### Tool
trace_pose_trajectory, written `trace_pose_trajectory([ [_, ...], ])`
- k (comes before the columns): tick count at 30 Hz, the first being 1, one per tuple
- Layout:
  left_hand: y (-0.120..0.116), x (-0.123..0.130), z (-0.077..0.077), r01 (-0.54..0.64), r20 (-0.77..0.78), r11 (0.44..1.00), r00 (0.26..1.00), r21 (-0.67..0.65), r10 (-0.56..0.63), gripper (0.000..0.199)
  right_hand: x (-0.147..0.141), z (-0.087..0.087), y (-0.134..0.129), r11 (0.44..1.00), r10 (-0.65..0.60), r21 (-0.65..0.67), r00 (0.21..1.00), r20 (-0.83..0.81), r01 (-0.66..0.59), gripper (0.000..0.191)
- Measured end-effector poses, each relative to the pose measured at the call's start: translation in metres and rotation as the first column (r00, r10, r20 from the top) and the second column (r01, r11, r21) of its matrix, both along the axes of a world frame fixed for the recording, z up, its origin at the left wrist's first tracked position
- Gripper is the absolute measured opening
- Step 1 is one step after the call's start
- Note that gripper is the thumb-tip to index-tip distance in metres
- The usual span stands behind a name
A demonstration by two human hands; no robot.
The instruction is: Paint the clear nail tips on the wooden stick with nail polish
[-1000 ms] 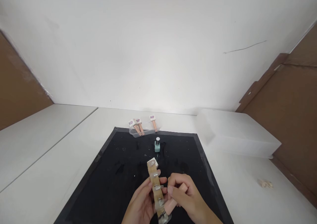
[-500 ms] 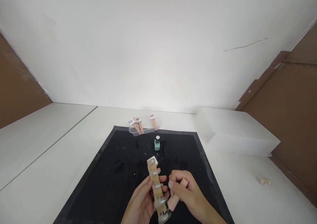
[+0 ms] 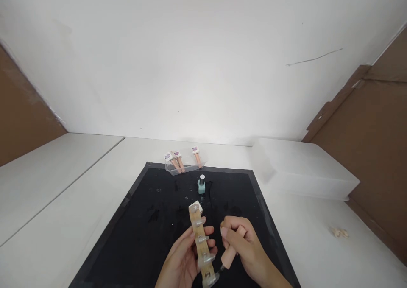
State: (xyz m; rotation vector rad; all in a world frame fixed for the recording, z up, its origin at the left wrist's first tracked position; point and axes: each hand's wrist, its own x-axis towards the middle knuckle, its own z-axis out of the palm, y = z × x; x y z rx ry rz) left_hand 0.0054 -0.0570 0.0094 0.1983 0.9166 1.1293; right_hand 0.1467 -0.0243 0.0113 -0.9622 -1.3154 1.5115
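My left hand (image 3: 182, 258) is closed around a wooden strip (image 3: 199, 239) with several clear false nails (image 3: 205, 260) stuck across it. My right hand (image 3: 243, 247) grips the pink handle of a nail polish brush (image 3: 229, 256). Its dark bristle end points down-left and meets, or nearly meets, the lowest false nail; contact cannot be made out. Behind the strip's far end sits a whitish square piece (image 3: 197, 206), partly hidden. Further off, a teal nail polish bottle (image 3: 201, 187) with a dark neck and white top stands on the black mat (image 3: 133, 237).
A clear tray (image 3: 189, 168) at the mat's far edge holds several pink-handled items (image 3: 197, 157) with white labelled ends. To the right is a white box (image 3: 308, 167). Small beige bits (image 3: 339, 232) lie on the white table. Cardboard panels (image 3: 365, 152) flank the sides.
My right hand has shifted slightly right and tilted the brush, so its dark bristle end now shows at the lowest false nail. My left hand and the strip have barely moved.
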Motion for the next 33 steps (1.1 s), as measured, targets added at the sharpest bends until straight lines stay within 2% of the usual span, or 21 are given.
trace_pose_trajectory([
  [5,0.002,-0.002,0.000,0.003,0.012,1.000,1.000,-0.015,-0.002,0.039,0.001,0.001,0.000,0.998,-0.027,-0.051,0.997,-0.076,0.023,0.039],
  [12,0.003,-0.001,-0.004,-0.002,0.031,1.000,1.000,-0.011,0.002,0.044,0.001,-0.001,0.002,0.997,0.062,-0.036,0.997,-0.039,-0.063,0.039],
  [18,0.001,-0.001,-0.007,-0.017,0.016,1.000,1.000,-0.006,0.017,0.040,-0.003,0.001,0.003,0.992,0.125,-0.015,0.990,-0.070,-0.127,0.037],
  [22,0.001,-0.001,-0.007,-0.022,0.013,1.000,1.000,-0.009,0.023,0.041,-0.003,0.002,0.003,0.993,0.113,-0.030,0.991,-0.070,-0.115,0.037],
  [27,0.001,0.001,-0.002,-0.039,0.009,0.999,0.999,-0.022,0.040,0.038,-0.001,-0.002,0.003,0.998,0.033,-0.046,0.998,-0.047,-0.036,0.038],
  [33,0.004,0.001,0.004,-0.053,-0.049,0.997,0.998,-0.059,0.051,0.037,0.002,-0.002,0.003,0.998,0.030,-0.045,0.983,-0.181,-0.038,0.034],
])
